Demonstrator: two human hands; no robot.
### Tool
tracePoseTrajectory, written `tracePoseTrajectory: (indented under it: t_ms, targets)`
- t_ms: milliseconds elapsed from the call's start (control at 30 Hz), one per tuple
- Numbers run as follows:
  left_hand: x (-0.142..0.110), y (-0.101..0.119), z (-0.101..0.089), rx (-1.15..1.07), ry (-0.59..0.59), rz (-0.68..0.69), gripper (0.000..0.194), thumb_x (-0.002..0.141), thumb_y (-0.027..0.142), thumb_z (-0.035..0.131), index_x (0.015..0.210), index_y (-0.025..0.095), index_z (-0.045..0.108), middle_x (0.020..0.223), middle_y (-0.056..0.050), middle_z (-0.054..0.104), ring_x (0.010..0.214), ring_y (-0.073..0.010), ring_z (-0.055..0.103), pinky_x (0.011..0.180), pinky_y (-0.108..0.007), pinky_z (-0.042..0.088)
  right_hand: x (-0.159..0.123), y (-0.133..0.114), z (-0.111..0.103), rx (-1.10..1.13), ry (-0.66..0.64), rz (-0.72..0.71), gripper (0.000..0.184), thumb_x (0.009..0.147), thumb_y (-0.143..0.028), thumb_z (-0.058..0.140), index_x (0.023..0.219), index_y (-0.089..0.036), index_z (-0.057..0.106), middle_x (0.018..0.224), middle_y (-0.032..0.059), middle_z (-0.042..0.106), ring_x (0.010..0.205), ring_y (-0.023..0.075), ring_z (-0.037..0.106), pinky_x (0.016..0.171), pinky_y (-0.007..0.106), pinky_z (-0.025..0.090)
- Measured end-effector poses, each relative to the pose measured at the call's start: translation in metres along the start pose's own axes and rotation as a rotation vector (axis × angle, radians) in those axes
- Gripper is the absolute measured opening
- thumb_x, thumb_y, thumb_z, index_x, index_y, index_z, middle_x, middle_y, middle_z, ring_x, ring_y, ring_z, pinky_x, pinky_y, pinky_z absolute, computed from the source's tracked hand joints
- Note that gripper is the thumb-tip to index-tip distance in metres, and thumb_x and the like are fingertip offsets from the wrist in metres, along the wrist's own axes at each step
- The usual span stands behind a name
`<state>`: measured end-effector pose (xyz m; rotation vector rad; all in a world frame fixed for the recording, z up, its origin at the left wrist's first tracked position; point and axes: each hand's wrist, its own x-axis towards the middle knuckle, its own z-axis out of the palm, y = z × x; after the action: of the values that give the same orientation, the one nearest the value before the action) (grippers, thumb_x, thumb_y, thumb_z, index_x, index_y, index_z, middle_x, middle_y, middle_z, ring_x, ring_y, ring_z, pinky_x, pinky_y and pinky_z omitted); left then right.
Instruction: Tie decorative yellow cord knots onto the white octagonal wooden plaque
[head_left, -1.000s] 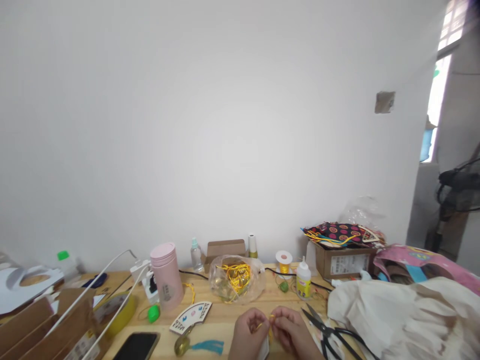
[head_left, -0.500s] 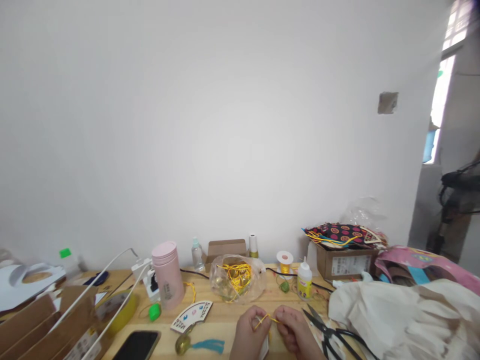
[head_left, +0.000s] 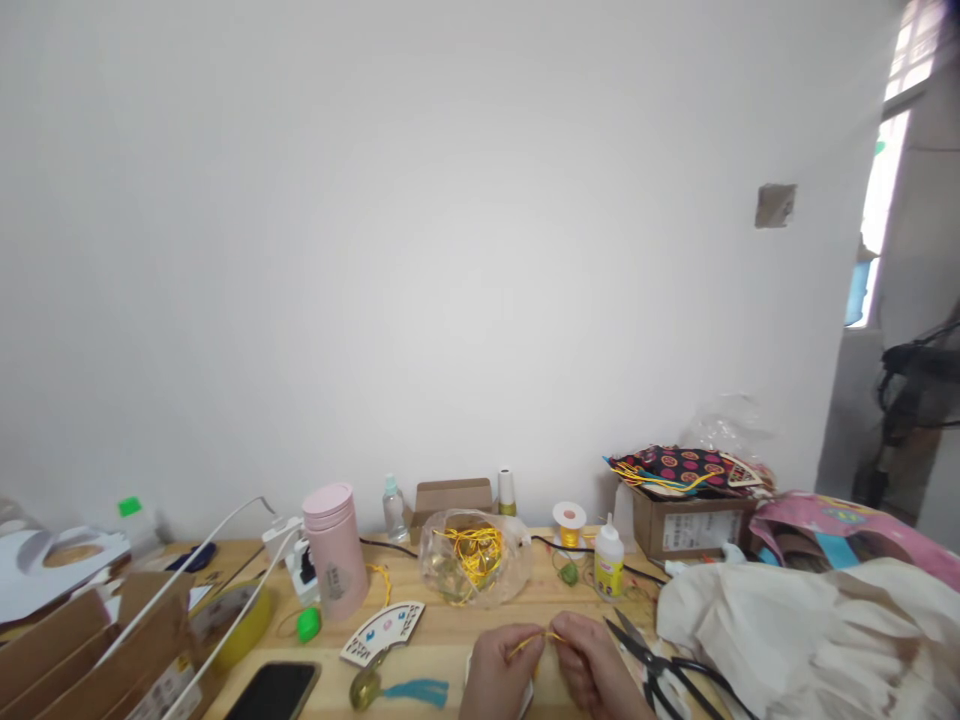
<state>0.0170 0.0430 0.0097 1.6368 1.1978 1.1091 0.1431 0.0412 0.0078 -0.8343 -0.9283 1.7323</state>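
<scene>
Cord [head_left: 527, 643], yellow, spans two hands, left [head_left: 501, 670] and right [head_left: 594, 668], each grip pinching it above the near worktop [head_left: 444, 645]; one pair of scissors [head_left: 649, 662] lies right, one fan-shaped piece [head_left: 385, 632] left, one bag [head_left: 516, 572] far.

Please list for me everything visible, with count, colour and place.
Cord: 1, yellow, between the hands
Scissors: 1, black, right of hands
Labelled bottle: 1, white, beyond scissors
Spool: 1, white, back
Plastic bag: 1, clear, centre
Canister: 1, pink, left
Plaque: 1, white, near canister
Phone: 1, black, front left
Tassel: 1, blue, left of hands
Round ornament: 1, gold, beside tassel
Tape roll: 1, yellow, left
Boxes: at least 3, brown, left, back, right
Cloth: 1, cream, front right
Soft bundle: 1, pink, right
Table: 1, brown, below
Wall: 1, white, behind
Other items: several, mixed, around
Left hand: 1, bare, front centre
Right hand: 1, bare, beside it
</scene>
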Motion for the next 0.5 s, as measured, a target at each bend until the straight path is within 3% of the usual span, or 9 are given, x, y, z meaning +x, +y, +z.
tracePoseTrajectory:
  t_ms: [200,367,500]
  targets:
    - [0.000,0.001,0.000,0.060,0.015,0.006,0.025,0.067,0.028,0.048,0.063,0.013,0.067,0.060,-0.004,0.066,0.061,-0.0164,0.056,0.058,-0.022,0.043,0.001,0.006,0.002,-0.096,0.051,0.000,0.041,0.056,-0.050,0.056,0.046,-0.017,0.035,0.030,-0.0129,0.020,0.026,-0.0011,0.012,0.031,0.017,0.001]
    - [0.001,-0.006,0.003,0.213,0.042,-0.027,0.025,0.065,0.024,0.046,0.057,0.012,0.066,0.048,0.000,0.058,0.050,-0.0132,0.049,0.048,-0.020,0.037,-0.002,0.000,0.000,0.126,0.006,0.054,0.040,0.056,-0.048,0.058,0.047,-0.017,0.033,0.033,-0.0136,0.017,0.027,-0.0011,0.011,0.030,0.015,0.003]
    - [0.000,-0.013,0.007,0.204,0.031,-0.031,0.023,0.062,0.023,0.047,0.058,0.012,0.067,0.048,0.000,0.057,0.048,-0.0119,0.046,0.047,-0.019,0.035,-0.001,-0.001,-0.002,0.243,0.015,0.069,0.038,0.055,-0.042,0.062,0.050,-0.017,0.034,0.035,-0.0135,0.020,0.027,-0.0018,0.012,0.030,0.014,0.003]
